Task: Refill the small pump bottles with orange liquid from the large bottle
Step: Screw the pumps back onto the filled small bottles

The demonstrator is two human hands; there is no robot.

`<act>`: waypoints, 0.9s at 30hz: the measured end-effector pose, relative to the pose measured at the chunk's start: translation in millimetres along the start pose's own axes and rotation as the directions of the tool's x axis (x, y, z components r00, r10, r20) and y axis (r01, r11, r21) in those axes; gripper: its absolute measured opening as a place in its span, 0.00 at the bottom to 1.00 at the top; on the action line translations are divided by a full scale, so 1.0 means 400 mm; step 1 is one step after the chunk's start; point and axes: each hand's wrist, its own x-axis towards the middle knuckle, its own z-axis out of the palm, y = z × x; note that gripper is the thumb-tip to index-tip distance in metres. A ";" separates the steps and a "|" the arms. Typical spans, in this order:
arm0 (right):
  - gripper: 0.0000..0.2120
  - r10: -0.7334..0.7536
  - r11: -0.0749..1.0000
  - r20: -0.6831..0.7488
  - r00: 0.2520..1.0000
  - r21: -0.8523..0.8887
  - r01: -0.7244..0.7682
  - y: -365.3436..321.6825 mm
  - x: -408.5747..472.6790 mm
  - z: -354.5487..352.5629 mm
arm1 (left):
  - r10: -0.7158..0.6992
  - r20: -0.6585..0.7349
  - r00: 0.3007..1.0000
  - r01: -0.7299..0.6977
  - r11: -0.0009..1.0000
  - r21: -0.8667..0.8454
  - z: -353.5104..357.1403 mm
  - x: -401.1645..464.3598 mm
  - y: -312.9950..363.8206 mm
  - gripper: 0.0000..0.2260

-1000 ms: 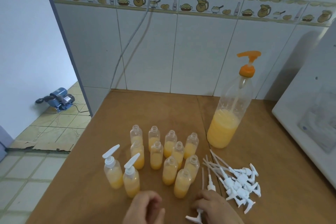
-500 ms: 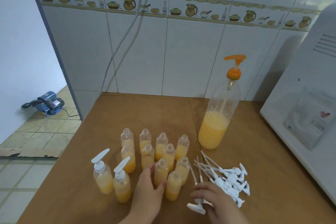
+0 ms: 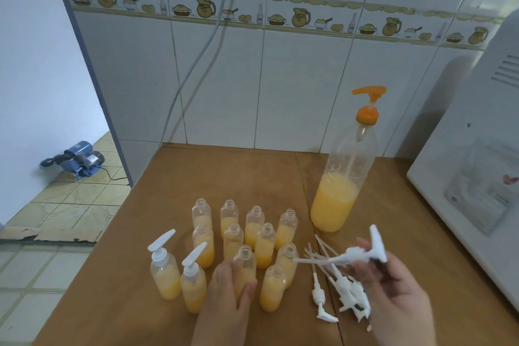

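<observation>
Capping stage: left hand (image 3: 224, 298) grips an open small bottle (image 3: 243, 267); right hand (image 3: 398, 289) holds a white pump head (image 3: 356, 253) raised above the table (image 3: 118, 289).

From left: a blue pump motor (image 3: 77, 159) sits on the tiled floor beyond the table edge. Two capped small bottles (image 3: 165, 275) stand at the front left of the group, each part-filled with orange liquid. Just beside them, the left hand's fingers and thumb curl round the open small bottle, which stands among the other uncapped bottles (image 3: 258, 230). The right hand's fingers pinch the pump head, its dip tube pointing left toward the bottles. Loose pump heads (image 3: 337, 289) lie under that hand. The large bottle (image 3: 341, 191) with an orange pump stands behind, about one-third full. A white appliance (image 3: 477, 177) occupies the right edge.
</observation>
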 end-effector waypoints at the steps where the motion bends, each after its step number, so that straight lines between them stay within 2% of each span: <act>1: 0.12 0.012 0.998 -0.039 0.999 0.066 -0.009 -0.028 -0.001 0.008 | 0.045 0.012 0.999 -0.046 0.999 0.016 -0.006 -0.008 0.007 0.26; 3: 0.10 0.004 0.990 -0.079 0.997 0.140 0.007 -0.083 -0.004 0.020 | 0.112 -0.002 0.994 -0.112 0.993 0.027 -0.015 -0.022 0.017 0.32; 8: 0.12 0.016 0.988 -0.029 0.999 0.155 -0.011 -0.151 -0.005 0.045 | 0.237 -0.095 0.967 -0.236 0.971 0.027 -0.026 -0.035 0.048 0.20; 10: 0.12 0.018 0.989 0.000 1.000 0.149 -0.018 -0.155 -0.007 0.057 | 0.274 -0.130 0.953 -0.271 0.962 0.036 -0.033 -0.036 0.061 0.21; 16: 0.15 0.069 0.992 -0.011 0.998 0.109 -0.067 -0.150 -0.002 0.059 | 0.303 -0.155 0.940 -0.306 0.952 0.003 -0.052 -0.042 0.078 0.19; 19: 0.11 0.084 0.990 0.008 0.996 0.112 -0.085 -0.148 0.007 0.055 | 0.300 -0.149 0.942 -0.304 0.953 -0.004 -0.056 -0.045 0.082 0.19; 23: 0.08 0.111 0.990 0.066 0.992 0.081 -0.116 -0.147 0.019 0.054 | 0.302 -0.101 0.948 -0.301 0.953 0.020 -0.059 -0.050 0.091 0.23; 25: 0.07 0.125 0.989 0.150 0.981 0.057 -0.135 -0.144 0.021 0.063 | 0.370 -0.116 0.922 -0.360 0.928 0.099 -0.055 -0.046 0.087 0.25; 27: 0.04 0.151 0.983 0.262 0.953 0.059 -0.172 -0.133 0.016 0.083 | 0.381 -0.113 0.918 -0.373 0.924 0.088 -0.054 -0.045 0.090 0.23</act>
